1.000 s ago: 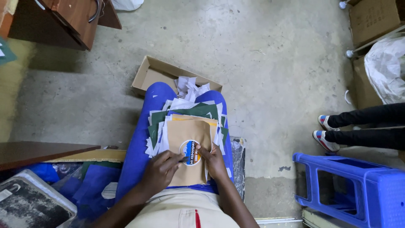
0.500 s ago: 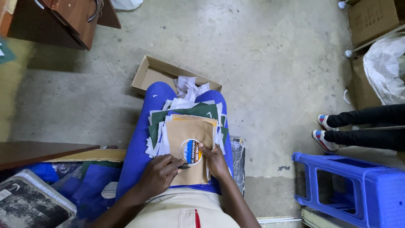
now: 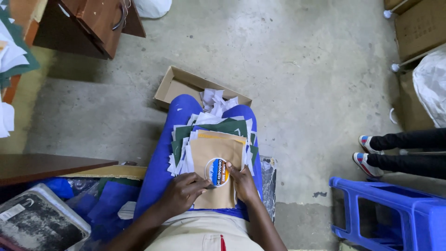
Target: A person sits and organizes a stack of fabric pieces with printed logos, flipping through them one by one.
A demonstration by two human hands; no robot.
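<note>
Overall, the view looks straight down at a grey concrete floor (image 3: 288, 56) and at the lap of a seated person in blue trousers (image 3: 160, 172).

A blue plastic stool (image 3: 395, 216) stands at the lower right. Beside it, the legs and patterned shoes of a second person (image 3: 369, 153) extend in from the right edge, well apart from the lap. A brown wooden cabinet (image 3: 97, 23) occupies the upper left, and a dark wooden board (image 3: 42, 165) projects in from the left edge.

An open, shallow cardboard box (image 3: 179, 86) lies on the floor just beyond the knees, holding crumpled white paper scraps (image 3: 214, 100).

A stack of fabric pieces (image 3: 218, 128), green, white and yellow, rests across both thighs. The topmost piece is a tan fabric rectangle (image 3: 211, 153), lying flat with its long side running away from the body.

A round patch (image 3: 217, 172) with blue, white and orange areas sits on the lower half of the tan rectangle.

The left hand (image 3: 183, 193) rests on the tan rectangle, fingers curled together, with the fingertips touching the lower left edge of the patch. The right hand (image 3: 244, 183) lies on the right side of the rectangle, fingers held close together and pressed down, with the thumb touching the right edge of the patch. Neither hand lifts anything.
</note>
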